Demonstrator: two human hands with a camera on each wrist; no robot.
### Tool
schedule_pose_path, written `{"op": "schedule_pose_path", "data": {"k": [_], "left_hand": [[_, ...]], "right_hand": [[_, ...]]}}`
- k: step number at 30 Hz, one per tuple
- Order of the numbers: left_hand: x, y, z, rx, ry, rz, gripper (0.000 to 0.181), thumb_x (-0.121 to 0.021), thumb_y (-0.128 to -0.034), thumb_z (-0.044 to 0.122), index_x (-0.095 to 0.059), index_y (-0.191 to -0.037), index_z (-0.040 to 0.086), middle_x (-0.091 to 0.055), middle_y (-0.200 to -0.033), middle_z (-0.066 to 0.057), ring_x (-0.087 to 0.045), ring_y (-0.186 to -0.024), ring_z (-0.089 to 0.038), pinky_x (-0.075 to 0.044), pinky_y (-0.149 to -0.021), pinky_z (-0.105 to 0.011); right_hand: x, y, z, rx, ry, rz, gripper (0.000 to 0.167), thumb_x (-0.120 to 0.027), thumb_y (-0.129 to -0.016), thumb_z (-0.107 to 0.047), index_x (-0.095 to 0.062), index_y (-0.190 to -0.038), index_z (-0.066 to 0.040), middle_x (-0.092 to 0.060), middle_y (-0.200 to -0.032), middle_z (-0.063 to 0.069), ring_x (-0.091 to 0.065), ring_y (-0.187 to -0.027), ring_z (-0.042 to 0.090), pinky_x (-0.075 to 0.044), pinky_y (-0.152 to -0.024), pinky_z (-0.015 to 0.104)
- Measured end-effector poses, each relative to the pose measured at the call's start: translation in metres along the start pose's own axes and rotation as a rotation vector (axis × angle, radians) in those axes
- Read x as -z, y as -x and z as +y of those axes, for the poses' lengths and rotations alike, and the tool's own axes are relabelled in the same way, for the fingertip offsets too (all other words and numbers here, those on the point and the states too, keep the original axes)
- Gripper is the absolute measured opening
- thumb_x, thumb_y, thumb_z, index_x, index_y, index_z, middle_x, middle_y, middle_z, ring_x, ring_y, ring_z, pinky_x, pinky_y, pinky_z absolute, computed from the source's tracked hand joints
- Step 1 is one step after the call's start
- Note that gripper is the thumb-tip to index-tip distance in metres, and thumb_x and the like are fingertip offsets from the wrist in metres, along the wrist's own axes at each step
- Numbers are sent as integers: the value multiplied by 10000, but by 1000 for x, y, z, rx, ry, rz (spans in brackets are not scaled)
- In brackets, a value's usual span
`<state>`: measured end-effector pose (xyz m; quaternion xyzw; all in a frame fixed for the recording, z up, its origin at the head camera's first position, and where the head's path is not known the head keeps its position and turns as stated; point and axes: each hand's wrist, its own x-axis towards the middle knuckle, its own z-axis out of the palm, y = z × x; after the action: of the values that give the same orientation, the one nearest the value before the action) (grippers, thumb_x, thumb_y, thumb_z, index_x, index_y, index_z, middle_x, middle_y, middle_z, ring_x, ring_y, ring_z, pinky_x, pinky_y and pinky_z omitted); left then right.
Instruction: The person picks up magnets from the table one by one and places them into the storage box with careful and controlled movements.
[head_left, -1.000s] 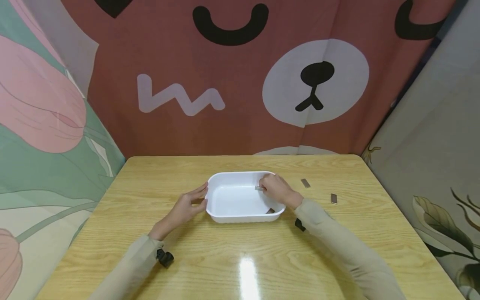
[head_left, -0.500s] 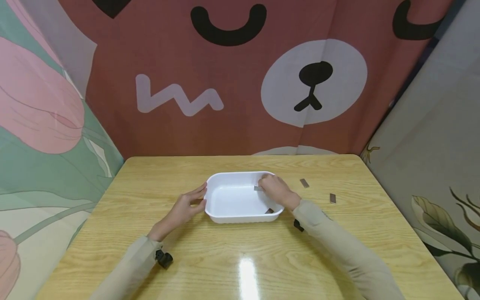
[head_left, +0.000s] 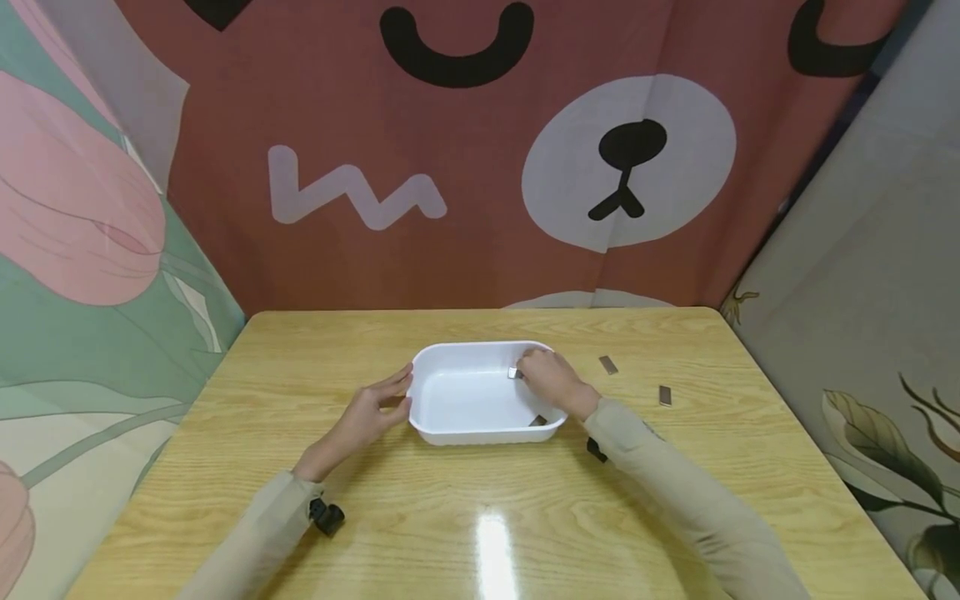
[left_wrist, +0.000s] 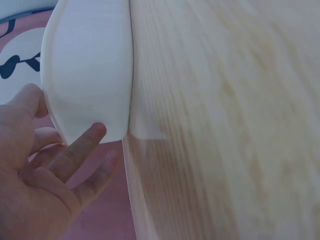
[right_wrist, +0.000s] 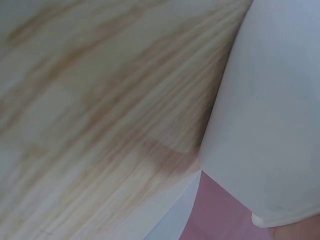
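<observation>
A white rectangular basin (head_left: 472, 392) stands on the wooden table. The left hand (head_left: 365, 418) touches its left end with extended fingers; in the left wrist view that hand (left_wrist: 50, 170) has its fingertips against the basin's outer wall (left_wrist: 90, 65). Inside the basin's right part, the right hand (head_left: 553, 381) pinches a small shiny flat piece (head_left: 513, 373), its fingers partly hidden. A small dark piece (head_left: 538, 421) lies in the basin's near right corner. The right wrist view shows the basin's outside (right_wrist: 270, 110) and only a bit of the right hand (right_wrist: 300, 230).
Two small flat brown-grey pieces lie on the table right of the basin, one farther back (head_left: 608, 364) and one nearer (head_left: 665, 396). The wooden table (head_left: 405, 525) ends at a patterned cloth (head_left: 360, 267) behind, with more printed cloth at both sides.
The small shiny piece at the right hand's fingertips has tilted slightly. Both hands stay at the basin, and the view has shifted a little.
</observation>
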<state>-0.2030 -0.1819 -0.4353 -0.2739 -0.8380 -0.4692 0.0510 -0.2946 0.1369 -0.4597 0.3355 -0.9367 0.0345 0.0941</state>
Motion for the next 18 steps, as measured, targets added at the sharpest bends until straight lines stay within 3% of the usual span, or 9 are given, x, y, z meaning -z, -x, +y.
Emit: {"op": "schedule_pose_path", "data": {"k": [13, 18], "left_hand": [[1, -1, 2, 10, -5, -6, 414, -610, -913, -121, -467, -1287, -225, -384, -1435, -342, -596, -1112, -468, -590, -853, -378], [-3, 0, -13, 13, -3, -3, 423, -609, -914, -123, -460, -1298, -218, -373, -1450, -329, -571, -1151, -464, -590, -852, -378]], "right_hand": [[0, -1, 0, 2, 22, -8, 153, -629, -916, 25, -711, -796, -23, -676, -776, 86, -641, -701, 212, -604, -617, 324], [-1, 0, 0, 1, 33, -7, 158, -632, -918, 15, -711, -790, -32, -672, -770, 81, -637, -696, 211, -602, -606, 329]]}}
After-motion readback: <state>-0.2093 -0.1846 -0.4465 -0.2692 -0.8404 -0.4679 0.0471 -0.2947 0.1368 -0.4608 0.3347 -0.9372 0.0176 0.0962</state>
